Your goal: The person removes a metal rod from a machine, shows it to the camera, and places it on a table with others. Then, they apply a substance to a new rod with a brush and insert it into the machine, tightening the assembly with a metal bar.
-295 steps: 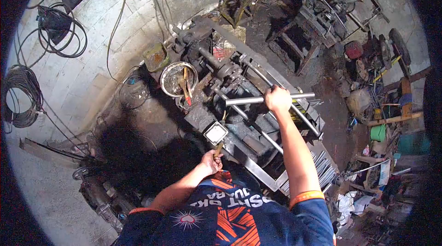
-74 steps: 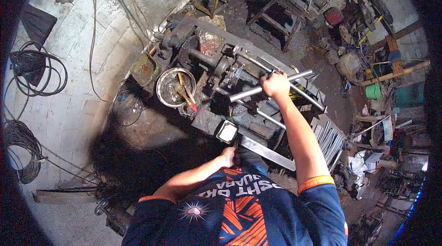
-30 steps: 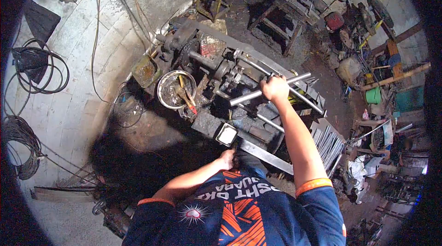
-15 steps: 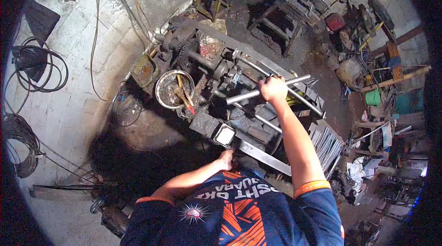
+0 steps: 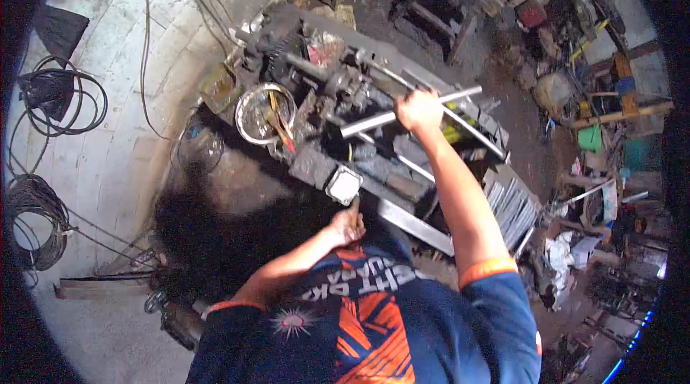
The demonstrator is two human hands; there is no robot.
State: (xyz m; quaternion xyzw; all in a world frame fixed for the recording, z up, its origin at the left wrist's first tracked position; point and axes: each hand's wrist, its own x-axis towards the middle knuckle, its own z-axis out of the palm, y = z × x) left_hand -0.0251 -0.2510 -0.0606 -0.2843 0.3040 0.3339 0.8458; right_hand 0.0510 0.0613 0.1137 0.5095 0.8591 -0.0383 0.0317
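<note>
Gripping a hammer [image 5: 344,187] by its short handle, the left hand [image 5: 348,224] is curled tight just in front of the chest, hammer head hanging over the near edge of the greasy machine [image 5: 338,96]. Farther out, the right hand [image 5: 419,109] is wrapped around a steel pipe [image 5: 374,121] lying across the machine's far edge. Best kept: pipe pinned flat and steady, strikes short and square. A metal bowl [image 5: 253,114] sits at the left edge.

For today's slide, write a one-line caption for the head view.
Right hand grips a steel bar over a greasy machine; left hand holds a handle below a square plate.
</note>
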